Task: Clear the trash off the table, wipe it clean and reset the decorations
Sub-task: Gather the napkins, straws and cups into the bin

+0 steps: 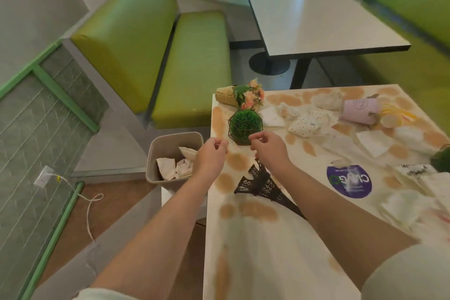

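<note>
My left hand (pixel 211 155) hovers at the table's left edge, above a grey trash bin (pixel 155 151) that holds crumpled paper; its fingers are loosely curled and hold nothing. My right hand (pixel 267 150) hangs just in front of a green ball plant in a black wire frame (pixel 244 126), fingers loosely curled, nothing in them. A black tower model (pixel 261 182) lies on its side below my right wrist. A paper-wrapped flower bouquet (pixel 243 96) lies at the far left corner. Crumpled napkins (pixel 306 123), a tipped pink cup (pixel 359 109) and yellow straws litter the stained white table (pixel 255 263).
A round purple sticker (pixel 349 181) sits on the table, with white wrappers (pixel 401 204) at the right edge. A green booth seat (pixel 192 68) stands beyond the bin, and a second grey table (pixel 316 14) behind. A white cable (pixel 90 202) trails on the floor at left.
</note>
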Tool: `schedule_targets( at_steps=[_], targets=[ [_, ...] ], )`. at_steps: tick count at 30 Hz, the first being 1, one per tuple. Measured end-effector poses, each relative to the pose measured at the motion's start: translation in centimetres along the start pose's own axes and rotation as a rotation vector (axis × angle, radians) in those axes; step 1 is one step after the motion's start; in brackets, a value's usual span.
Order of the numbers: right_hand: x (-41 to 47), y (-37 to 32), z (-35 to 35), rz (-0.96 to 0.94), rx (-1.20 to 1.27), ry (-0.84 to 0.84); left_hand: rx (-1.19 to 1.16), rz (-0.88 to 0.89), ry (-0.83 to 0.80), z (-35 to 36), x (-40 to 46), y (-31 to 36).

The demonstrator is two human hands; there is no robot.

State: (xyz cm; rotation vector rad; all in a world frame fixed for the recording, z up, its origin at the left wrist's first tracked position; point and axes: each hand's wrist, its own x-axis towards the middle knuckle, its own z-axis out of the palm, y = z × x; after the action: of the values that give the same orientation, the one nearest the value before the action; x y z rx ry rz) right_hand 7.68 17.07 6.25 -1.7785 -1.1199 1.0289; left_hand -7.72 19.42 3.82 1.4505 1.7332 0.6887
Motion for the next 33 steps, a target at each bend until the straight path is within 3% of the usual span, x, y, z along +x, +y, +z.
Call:
schedule_targets(
  at_steps=[7,16,26,33],
  targets=[
    [3.1,2.6,-7.9,0.057,-0.019,0.070,0.132,0.078,-0.054,5.7,0.0,6.4],
    [10.3,4.0,-14.2,-0.040,-0.199,0.040,0.187,0.152,-0.051,11.8,4.6,12.2],
    [20.8,6.9,-15.3,-0.162,-0.676,0.015,0.832,0.199,-0.064,17.4,12.6,13.3],
    [25.7,7.8,-14.2,-0.186,-0.952,-0.082,1.009,0.130,-0.173,19.6,17.2,11.5]
  ],
)
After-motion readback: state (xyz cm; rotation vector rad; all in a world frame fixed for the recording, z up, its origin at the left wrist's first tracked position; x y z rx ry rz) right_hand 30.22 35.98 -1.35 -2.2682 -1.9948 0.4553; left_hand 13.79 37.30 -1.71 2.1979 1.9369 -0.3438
